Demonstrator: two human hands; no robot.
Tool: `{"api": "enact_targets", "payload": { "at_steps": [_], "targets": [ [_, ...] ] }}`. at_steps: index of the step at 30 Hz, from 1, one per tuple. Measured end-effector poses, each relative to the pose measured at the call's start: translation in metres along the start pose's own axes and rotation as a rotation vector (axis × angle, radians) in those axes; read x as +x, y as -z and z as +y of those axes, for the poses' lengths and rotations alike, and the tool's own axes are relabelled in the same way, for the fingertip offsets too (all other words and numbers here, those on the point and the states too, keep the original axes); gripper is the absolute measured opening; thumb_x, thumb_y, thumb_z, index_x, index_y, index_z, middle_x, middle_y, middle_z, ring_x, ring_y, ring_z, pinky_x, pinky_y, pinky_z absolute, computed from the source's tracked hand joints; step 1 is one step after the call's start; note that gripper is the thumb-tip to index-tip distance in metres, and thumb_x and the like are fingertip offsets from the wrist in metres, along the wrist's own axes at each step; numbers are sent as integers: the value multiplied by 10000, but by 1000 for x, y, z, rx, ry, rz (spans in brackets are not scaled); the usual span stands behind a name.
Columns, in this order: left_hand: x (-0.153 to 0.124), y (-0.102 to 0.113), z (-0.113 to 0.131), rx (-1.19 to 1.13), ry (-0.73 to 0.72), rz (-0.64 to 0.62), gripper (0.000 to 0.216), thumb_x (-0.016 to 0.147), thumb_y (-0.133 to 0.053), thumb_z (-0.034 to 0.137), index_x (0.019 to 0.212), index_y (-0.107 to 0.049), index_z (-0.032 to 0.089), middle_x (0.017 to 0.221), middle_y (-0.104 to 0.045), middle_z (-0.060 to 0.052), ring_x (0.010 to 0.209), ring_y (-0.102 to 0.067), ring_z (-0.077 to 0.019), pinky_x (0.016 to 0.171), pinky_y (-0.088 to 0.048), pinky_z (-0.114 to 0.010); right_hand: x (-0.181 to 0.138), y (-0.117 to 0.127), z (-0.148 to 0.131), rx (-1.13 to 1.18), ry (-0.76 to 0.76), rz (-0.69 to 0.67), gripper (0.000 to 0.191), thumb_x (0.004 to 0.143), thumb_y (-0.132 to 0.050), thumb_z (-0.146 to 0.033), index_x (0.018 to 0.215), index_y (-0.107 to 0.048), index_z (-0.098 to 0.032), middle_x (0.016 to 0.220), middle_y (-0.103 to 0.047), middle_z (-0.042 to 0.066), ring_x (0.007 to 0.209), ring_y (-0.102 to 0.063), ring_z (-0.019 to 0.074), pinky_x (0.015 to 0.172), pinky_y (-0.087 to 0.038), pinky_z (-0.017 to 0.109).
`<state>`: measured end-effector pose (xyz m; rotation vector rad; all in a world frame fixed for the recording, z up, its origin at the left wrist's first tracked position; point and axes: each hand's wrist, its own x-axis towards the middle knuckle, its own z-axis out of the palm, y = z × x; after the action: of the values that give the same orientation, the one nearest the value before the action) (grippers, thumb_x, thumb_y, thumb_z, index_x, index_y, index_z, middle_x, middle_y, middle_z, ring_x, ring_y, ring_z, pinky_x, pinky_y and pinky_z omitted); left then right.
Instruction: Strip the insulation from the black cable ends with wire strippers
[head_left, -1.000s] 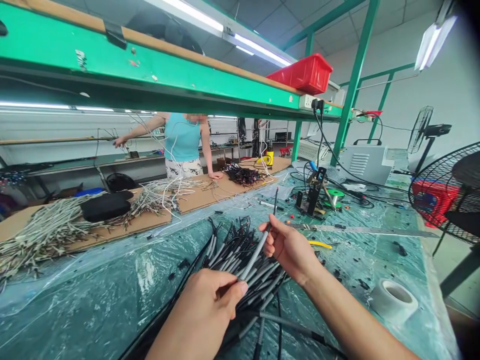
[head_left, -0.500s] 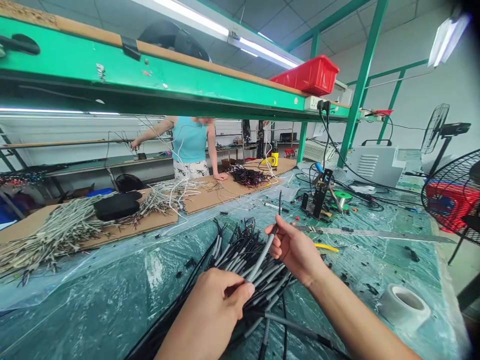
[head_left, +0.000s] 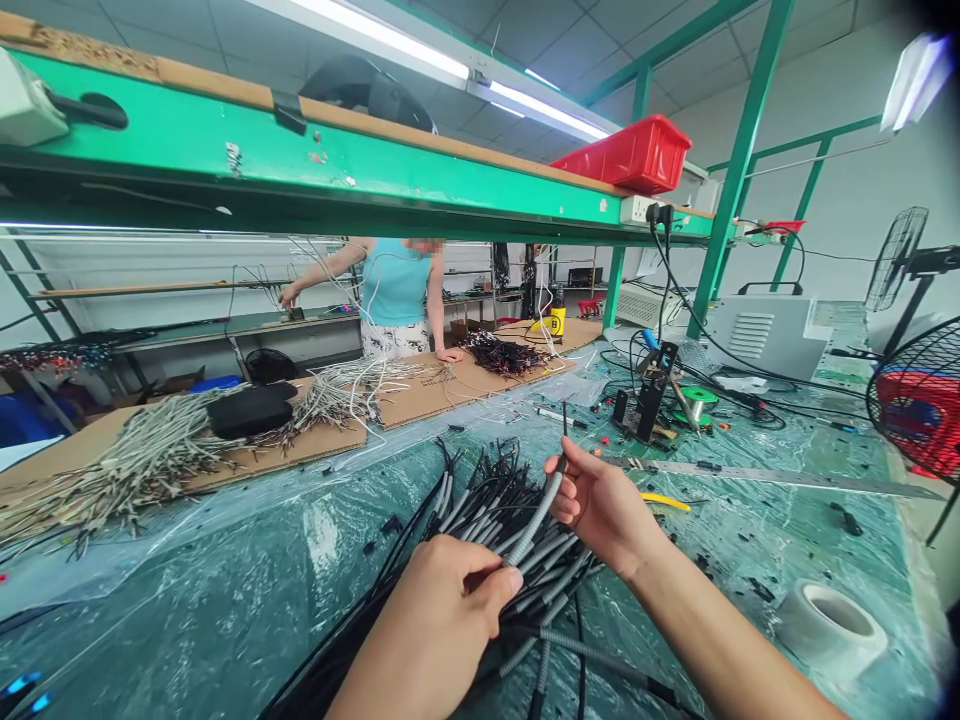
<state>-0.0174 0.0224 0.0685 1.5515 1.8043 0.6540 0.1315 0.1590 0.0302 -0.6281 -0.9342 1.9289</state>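
A grey corrugated sleeve (head_left: 537,518) with a thin black cable (head_left: 565,420) coming out of its top end slants up between my hands. Lower down, my left hand (head_left: 457,600) pinches the sleeve between thumb and fingers. Near the upper end, where sleeve meets black cable, my right hand (head_left: 596,500) has its thumb and fingers closed on it. Under both hands lies a big bundle of black cables with grey corrugated sleeves (head_left: 480,500), partly hidden by my left hand and forearm.
A white tape roll (head_left: 832,630) stands at right, near a steel ruler (head_left: 772,478). Behind it are a black metal fixture (head_left: 649,395) and a green solder spool (head_left: 696,402). Pale wire bundles (head_left: 150,445) lie on cardboard at left. A person (head_left: 397,290) stands opposite, below the green shelf (head_left: 450,180).
The whole view has shifted slightly, so things appear further right. Both hands keep their hold on the sleeved cable, which looks a little more bent.
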Motion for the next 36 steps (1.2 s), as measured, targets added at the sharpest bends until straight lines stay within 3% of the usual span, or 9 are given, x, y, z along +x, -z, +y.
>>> {"api": "enact_targets", "payload": {
  "at_steps": [9, 18, 28, 33, 36],
  "targets": [
    [1, -1, -3, -32, 0, 8, 372, 857, -460, 419, 542, -476, 221, 454, -435, 65, 444, -432, -116, 478, -265, -257, 4, 5, 4, -82, 72, 17, 369, 752, -699, -510, 721, -662, -144, 493, -456, -30, 429, -387, 98, 448, -303, 248],
    [2, -3, -8, -113, 8, -14, 259, 827, -482, 308, 582, -481, 221, 530, -494, 56, 443, -454, -103, 432, -346, -214, 5, 7, 3, -100, 92, 46, 363, 701, -744, -504, 740, -681, -149, 514, -460, -27, 446, -387, 103, 448, -308, 253],
    [5, 0, -8, -80, -19, 86, 517, 859, -426, 523, 466, -532, 205, 342, -402, 55, 341, -374, -102, 438, -298, -245, 9, 8, 5, -111, 124, 39, 373, 702, -732, -521, 728, -672, -153, 501, -467, -35, 432, -390, 98, 447, -297, 251],
    [14, 3, -23, -132, -24, 86, 620, 801, -384, 707, 735, -656, 154, 493, -547, 15, 370, -432, -115, 412, -307, -242, 13, 9, 9, -181, 184, 72, 431, 705, -697, -570, 748, -675, -141, 496, -483, -36, 410, -409, 95, 436, -295, 247],
    [24, 0, -38, -140, 55, 37, 679, 742, -385, 790, 640, -629, 164, 359, -391, 59, 342, -369, -104, 403, -272, -228, 20, 12, 10, -208, 220, 91, 478, 696, -672, -614, 736, -664, -138, 493, -472, -43, 396, -400, 87, 426, -308, 243]
  ]
}}
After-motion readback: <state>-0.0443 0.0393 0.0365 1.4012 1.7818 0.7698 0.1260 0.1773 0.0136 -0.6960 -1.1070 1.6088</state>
